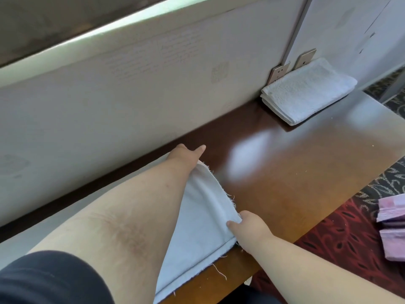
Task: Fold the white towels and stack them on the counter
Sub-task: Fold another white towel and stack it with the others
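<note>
A white towel with frayed edges lies spread on the dark wooden counter, partly hidden under my left forearm. My left hand holds its far corner by the wall, with the thumb pointing forward and the fingers tucked out of sight under the cloth. My right hand pinches the towel's near right corner at the counter's front edge. A folded white towel sits at the far right end of the counter against the wall.
A pale wall panel runs along the back of the counter. Two metal brackets stand behind the folded towel. Pink stacked items lie on the patterned red carpet at the right.
</note>
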